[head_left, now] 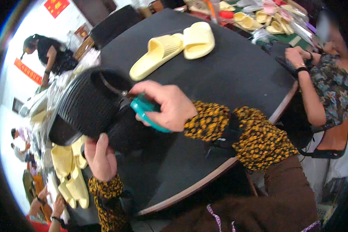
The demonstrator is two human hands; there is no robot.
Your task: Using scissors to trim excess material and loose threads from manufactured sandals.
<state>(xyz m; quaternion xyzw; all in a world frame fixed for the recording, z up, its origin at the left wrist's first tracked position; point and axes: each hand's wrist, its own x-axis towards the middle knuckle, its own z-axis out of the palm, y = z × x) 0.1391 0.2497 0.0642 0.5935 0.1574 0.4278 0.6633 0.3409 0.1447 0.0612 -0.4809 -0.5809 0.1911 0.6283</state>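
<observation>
A pair of black ribbed slippers [87,110] is held up over the dark table at the left. My left hand [101,158] grips their lower edge, thumb up against the black surface. My right hand [168,106] is closed round teal-handled scissors [145,112]. Their metal pivot sits by the opening of the upper slipper, and the blades reach across that opening. Against the black material, whether the blades touch it is hard to make out.
Two pale yellow slippers [160,54] lie farther back on the black table [236,77]. More yellow slippers [73,174] are at the left edge. A co-worker [309,81] sits at the right, hands on a dark item. Slippers and plastic bags [272,19] are heaped behind.
</observation>
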